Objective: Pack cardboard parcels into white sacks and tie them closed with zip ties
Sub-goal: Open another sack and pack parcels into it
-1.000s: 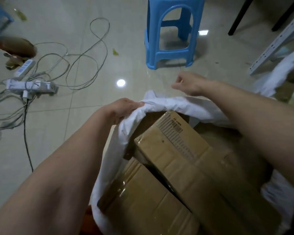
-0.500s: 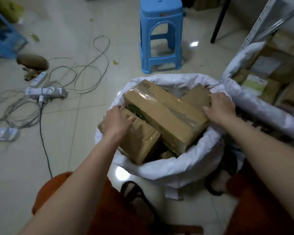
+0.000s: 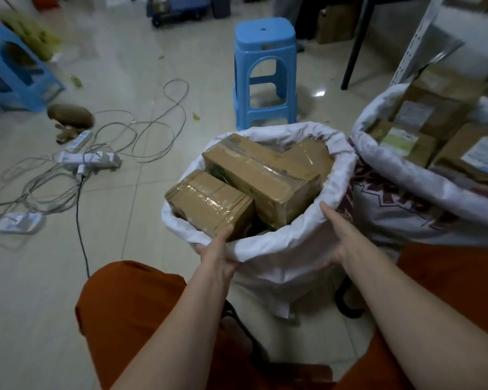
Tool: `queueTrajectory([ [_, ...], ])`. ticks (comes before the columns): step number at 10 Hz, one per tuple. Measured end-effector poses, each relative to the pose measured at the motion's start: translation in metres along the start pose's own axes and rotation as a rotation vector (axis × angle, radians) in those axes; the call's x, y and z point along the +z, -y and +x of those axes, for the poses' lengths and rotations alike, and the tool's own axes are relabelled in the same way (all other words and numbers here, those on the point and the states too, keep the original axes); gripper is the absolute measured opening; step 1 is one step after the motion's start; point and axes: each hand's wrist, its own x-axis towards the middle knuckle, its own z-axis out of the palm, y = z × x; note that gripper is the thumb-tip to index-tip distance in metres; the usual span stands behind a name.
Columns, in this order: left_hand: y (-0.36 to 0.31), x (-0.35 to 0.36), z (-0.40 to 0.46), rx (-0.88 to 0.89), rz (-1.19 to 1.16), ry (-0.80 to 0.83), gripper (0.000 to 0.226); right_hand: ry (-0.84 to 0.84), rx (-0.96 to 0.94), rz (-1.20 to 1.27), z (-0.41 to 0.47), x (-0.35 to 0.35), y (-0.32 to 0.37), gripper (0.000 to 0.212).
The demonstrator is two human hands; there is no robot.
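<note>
Three glossy taped cardboard parcels (image 3: pixel 265 175) fill the crinkled white sack (image 3: pixel 279 249); both hands, left hand (image 3: pixel 217 254) at seven o'clock, right hand (image 3: pixel 338 235) at four, have fingers curled gripping its rolled rim.

White sack (image 3: pixel 279 257), brown parcels (image 3: pixel 262 173)

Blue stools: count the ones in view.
2. One blue stool stands beyond the near white sack; another blue stool is at the left edge, partly cut off.
</note>
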Motion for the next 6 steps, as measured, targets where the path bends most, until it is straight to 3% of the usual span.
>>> queueTrajectory([
  [1,-0.006,0.007,0.007,0.094,0.031,0.043,0.093,0.07,0.117,0.052,0.011,0.007,-0.004,0.091],
  [2,-0.026,0.018,0.024,0.285,0.091,0.133,0.082,0.089,0.164,0.106,0.036,0.024,0.01,0.092],
  [3,-0.056,0.044,0.042,0.38,0.109,0.252,0.075,0.072,0.118,0.122,0.055,0.046,0.033,0.041],
  [4,-0.079,0.074,0.058,0.335,0.15,0.268,0.083,0.081,0.063,0.107,0.083,0.06,0.06,0.042],
  [6,-0.097,0.12,0.079,0.406,0.252,0.28,0.103,0.041,0.044,0.086,0.126,0.065,0.101,0.063],
])
